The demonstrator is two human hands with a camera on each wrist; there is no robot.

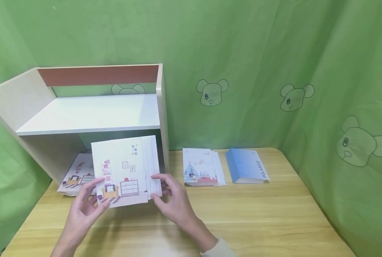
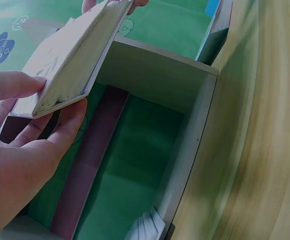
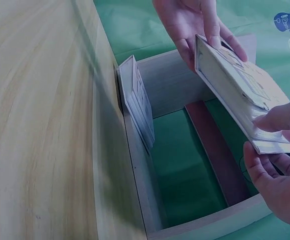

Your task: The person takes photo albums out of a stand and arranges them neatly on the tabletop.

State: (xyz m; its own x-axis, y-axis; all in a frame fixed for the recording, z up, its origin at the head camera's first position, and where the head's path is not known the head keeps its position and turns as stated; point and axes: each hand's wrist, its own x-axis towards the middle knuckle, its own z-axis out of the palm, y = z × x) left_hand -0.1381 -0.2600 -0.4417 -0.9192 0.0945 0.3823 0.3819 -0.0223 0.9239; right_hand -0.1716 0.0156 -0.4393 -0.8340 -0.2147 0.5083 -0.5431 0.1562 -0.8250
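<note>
The head view is brightly, evenly lit; a soft shadow is cast below the book (image 1: 125, 173), toward the near edge of the table (image 1: 261, 214). The lower compartment of the shelf (image 1: 94, 112) is shaded. Both wrist views are dimmed and tinted blue

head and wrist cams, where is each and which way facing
Head: on the head, facing forward and down at held book, shelf, table; left hand, right hand show.
Left wrist: on that wrist, facing held book and shelf; left hand and part of right hand show.
Right wrist: on that wrist, facing held book and shelf; both hands show.
Wrist views share held book and shelf.
</note>
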